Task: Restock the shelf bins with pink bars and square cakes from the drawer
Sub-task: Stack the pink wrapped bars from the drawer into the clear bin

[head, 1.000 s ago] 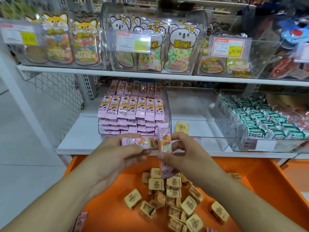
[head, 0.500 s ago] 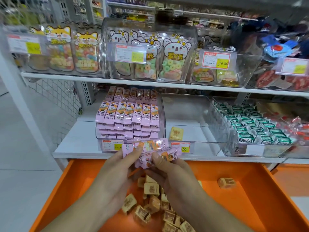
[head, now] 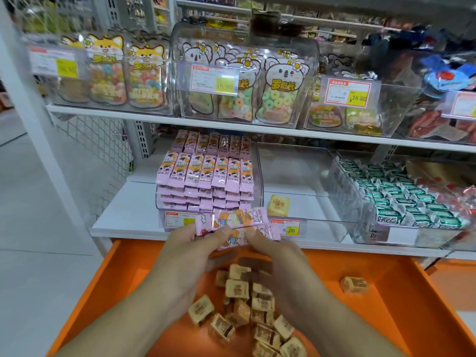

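Since a second ago, both hands have squared their loose pink bars (head: pixel 235 224) into a flat bundle, just in front of the pink-bar bin (head: pixel 206 186). Left hand (head: pixel 188 256) and right hand (head: pixel 278 261) pinch it from either side, fingers curled. That bin looks nearly full of glossy film sachets; the clear bin beside it holds one square cake (head: pixel 279 205), while many blocky tan cakes (head: pixel 247 307) remain in the orange drawer (head: pixel 401 300) below it.

bars bin (head: pixel 208 181) left of cake bin (head: pixel 304 202) | cakes (head: pixel 247 305) in drawer (head: pixel 401 300) below | held bars (head: pixel 237 225) seemingly before bins
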`<state>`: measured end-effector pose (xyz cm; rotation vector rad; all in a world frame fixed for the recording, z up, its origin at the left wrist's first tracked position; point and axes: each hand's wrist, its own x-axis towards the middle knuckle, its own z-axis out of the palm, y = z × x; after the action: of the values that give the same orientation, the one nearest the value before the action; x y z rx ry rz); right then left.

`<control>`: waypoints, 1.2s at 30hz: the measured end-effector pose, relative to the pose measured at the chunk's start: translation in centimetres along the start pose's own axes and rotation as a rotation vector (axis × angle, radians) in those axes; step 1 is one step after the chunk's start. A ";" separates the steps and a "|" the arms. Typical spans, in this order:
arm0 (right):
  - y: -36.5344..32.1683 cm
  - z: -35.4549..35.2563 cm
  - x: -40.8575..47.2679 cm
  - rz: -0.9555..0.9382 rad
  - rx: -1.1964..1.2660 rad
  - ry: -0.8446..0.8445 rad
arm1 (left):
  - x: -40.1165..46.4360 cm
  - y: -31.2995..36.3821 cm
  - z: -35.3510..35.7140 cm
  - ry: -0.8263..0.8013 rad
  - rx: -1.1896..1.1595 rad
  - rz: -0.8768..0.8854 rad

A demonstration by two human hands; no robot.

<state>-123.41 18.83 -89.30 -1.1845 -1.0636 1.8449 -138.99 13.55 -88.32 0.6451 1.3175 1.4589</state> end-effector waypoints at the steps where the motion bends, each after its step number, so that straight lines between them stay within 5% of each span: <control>1: -0.4 -0.6 0.2 -0.056 -0.090 0.023 | 0.2 0.4 -0.3 -0.009 -0.001 -0.013; 9: -3.4 -2.1 0.1 -0.451 -0.713 -0.214 | 1.3 1.7 -2.3 -0.181 0.185 -0.068; 13: -2.9 -1.1 -0.4 -0.430 -0.568 -0.182 | 1.0 1.0 -1.3 0.018 0.049 -0.015; 17: -2.2 -0.2 -0.7 -0.414 -0.383 -0.044 | 0.4 -0.5 -0.4 0.024 -0.033 -0.043; 26: -2.4 0.9 -0.2 -0.302 -0.297 0.042 | -0.7 0.6 -0.7 -0.197 0.198 0.022; 36: -3.2 2.6 -1.8 -0.402 -0.425 -0.025 | -1.4 2.5 -2.5 -0.062 0.466 0.325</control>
<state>-124.89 17.92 -85.17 -1.0752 -1.6306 1.3644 -141.57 11.64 -86.27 1.2464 1.5706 1.3724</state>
